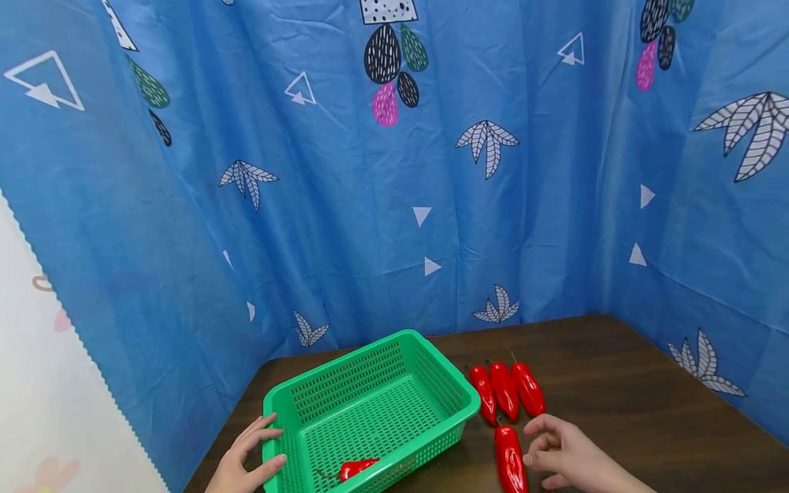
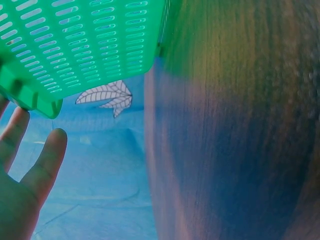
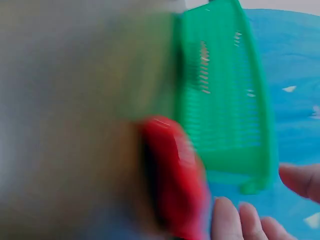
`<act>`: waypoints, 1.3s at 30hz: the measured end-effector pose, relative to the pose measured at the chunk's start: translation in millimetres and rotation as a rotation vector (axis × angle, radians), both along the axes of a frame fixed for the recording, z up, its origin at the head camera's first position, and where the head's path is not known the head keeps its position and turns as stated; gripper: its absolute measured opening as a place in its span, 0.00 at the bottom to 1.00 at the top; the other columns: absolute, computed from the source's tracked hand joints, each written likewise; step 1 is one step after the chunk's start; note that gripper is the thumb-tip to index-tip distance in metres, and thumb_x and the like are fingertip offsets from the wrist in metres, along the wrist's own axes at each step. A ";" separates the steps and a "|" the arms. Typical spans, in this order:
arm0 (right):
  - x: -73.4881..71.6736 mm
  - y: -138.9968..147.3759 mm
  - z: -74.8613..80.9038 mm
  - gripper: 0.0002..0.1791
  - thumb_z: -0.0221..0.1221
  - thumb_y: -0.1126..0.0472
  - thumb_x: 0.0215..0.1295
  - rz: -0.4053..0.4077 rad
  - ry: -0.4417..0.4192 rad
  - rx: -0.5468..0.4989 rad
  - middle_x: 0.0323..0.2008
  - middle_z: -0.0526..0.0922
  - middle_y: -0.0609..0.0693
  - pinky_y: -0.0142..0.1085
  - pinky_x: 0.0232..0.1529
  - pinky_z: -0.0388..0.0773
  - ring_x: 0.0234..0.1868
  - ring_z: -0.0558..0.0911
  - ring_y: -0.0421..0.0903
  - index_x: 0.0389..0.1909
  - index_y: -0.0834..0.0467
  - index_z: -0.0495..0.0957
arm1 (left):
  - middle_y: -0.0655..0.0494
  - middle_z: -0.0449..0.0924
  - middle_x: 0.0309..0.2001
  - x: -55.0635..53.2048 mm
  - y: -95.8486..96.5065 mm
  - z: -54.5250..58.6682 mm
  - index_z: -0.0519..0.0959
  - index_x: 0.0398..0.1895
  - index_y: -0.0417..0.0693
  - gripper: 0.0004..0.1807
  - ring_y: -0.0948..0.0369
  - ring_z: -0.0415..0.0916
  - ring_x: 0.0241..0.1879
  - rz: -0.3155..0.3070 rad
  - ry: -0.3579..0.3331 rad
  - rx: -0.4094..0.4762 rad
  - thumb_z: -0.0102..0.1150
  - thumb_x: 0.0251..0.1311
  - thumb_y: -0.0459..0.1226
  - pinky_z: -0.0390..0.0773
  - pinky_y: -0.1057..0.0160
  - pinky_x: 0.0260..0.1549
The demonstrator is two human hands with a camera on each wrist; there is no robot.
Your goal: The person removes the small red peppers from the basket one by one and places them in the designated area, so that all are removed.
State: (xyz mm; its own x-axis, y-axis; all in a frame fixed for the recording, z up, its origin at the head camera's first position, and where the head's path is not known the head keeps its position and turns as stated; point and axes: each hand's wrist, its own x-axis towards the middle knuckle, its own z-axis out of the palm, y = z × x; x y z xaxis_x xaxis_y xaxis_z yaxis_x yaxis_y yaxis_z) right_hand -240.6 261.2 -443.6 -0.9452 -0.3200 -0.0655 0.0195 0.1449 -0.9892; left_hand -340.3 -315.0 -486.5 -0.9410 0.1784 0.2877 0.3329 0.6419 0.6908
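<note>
A green plastic basket (image 1: 345,373) with slotted walls stands on the table, and a red chili pepper (image 1: 356,470) lies inside near its front wall. My left hand (image 1: 245,455) rests at the basket's left rim with fingers spread; in the left wrist view its fingertips are right at the rim and the thumb (image 2: 52,150) stands apart. Beside a single red pepper (image 1: 510,459) is my right hand (image 1: 564,452), fingers loosely bent and holding nothing. The right wrist view shows a blurred red pepper (image 3: 175,175) left of the fingertips (image 3: 227,220).
Three more red peppers (image 1: 504,392) lie side by side to the right of the basket, stems pointing away. The dark wooden table (image 1: 622,390) extends to the right. A blue patterned curtain (image 1: 370,226) hangs behind it, and a pale cloth (image 1: 49,383) is at the left.
</note>
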 end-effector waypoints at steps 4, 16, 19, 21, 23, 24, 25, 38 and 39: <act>-9.9 -14.7 35.4 0.19 0.60 0.65 0.69 0.018 0.122 0.061 0.39 0.79 0.54 0.49 0.39 0.94 0.41 0.82 0.51 0.55 0.69 0.68 | 0.45 0.62 0.74 31.7 26.6 42.1 0.76 0.62 0.46 0.25 0.45 0.49 0.77 0.034 -0.060 0.061 0.64 0.65 0.48 0.70 0.33 0.71; -56.1 -67.2 98.4 0.15 0.63 0.62 0.68 0.198 0.389 0.145 0.38 0.82 0.54 0.40 0.37 0.93 0.39 0.83 0.51 0.49 0.65 0.73 | 0.41 0.61 0.75 37.0 35.0 49.4 0.77 0.61 0.45 0.26 0.34 0.48 0.75 0.032 -0.103 0.104 0.66 0.63 0.46 0.69 0.32 0.72; -72.7 -87.1 109.6 0.15 0.63 0.62 0.68 0.254 0.402 0.135 0.39 0.82 0.54 0.38 0.38 0.92 0.38 0.83 0.48 0.50 0.65 0.74 | 0.42 0.63 0.74 34.2 31.7 45.9 0.78 0.60 0.47 0.25 0.35 0.49 0.75 0.043 -0.084 0.098 0.67 0.63 0.47 0.70 0.33 0.71; -83.2 -101.5 116.3 0.14 0.64 0.62 0.68 0.278 0.431 0.139 0.39 0.82 0.54 0.37 0.38 0.92 0.37 0.83 0.47 0.49 0.64 0.74 | 0.43 0.65 0.73 29.8 26.6 36.4 0.79 0.59 0.49 0.24 0.35 0.52 0.74 0.035 -0.042 0.093 0.66 0.63 0.48 0.70 0.31 0.70; -93.4 -114.7 120.8 0.14 0.63 0.63 0.68 0.285 0.456 0.143 0.39 0.83 0.54 0.36 0.38 0.91 0.36 0.83 0.46 0.49 0.64 0.75 | 0.47 0.66 0.72 21.0 18.6 19.4 0.79 0.59 0.50 0.22 0.42 0.55 0.74 0.028 0.031 0.076 0.65 0.65 0.47 0.74 0.33 0.66; -98.0 -120.8 122.4 0.13 0.63 0.63 0.68 0.284 0.465 0.143 0.38 0.83 0.54 0.36 0.37 0.91 0.36 0.83 0.46 0.49 0.64 0.75 | 0.50 0.67 0.72 15.2 14.1 9.6 0.79 0.59 0.51 0.21 0.50 0.56 0.75 0.030 0.067 0.056 0.64 0.66 0.47 0.77 0.37 0.63; -102.7 -126.8 123.2 0.12 0.63 0.63 0.68 0.283 0.472 0.144 0.38 0.83 0.54 0.36 0.37 0.91 0.36 0.83 0.45 0.48 0.63 0.75 | 0.52 0.66 0.72 10.2 8.8 0.1 0.78 0.61 0.51 0.21 0.59 0.54 0.75 0.011 0.102 0.048 0.63 0.67 0.46 0.80 0.43 0.61; -150.2 -164.1 120.2 0.13 0.64 0.66 0.67 0.426 0.402 0.236 0.43 0.83 0.54 0.35 0.39 0.90 0.40 0.85 0.45 0.49 0.64 0.76 | 0.42 0.63 0.74 42.5 32.3 48.4 0.79 0.59 0.47 0.24 0.35 0.48 0.76 0.054 -0.100 0.116 0.67 0.63 0.46 0.73 0.34 0.69; -153.0 -167.2 120.5 0.13 0.65 0.66 0.66 0.428 0.403 0.235 0.42 0.83 0.54 0.34 0.38 0.89 0.40 0.85 0.45 0.48 0.65 0.77 | 0.42 0.63 0.74 42.5 32.6 49.9 0.79 0.59 0.46 0.24 0.35 0.48 0.76 0.057 -0.095 0.115 0.67 0.63 0.45 0.72 0.34 0.69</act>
State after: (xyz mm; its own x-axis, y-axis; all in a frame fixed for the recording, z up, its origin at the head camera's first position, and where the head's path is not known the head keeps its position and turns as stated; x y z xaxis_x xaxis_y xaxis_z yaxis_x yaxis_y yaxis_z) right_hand -393.6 94.0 -323.1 -0.7022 -0.6951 0.1542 -0.4555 0.2721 -0.8476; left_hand -297.8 -282.5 -436.6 -0.9725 0.0950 0.2128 0.2283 0.5725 0.7875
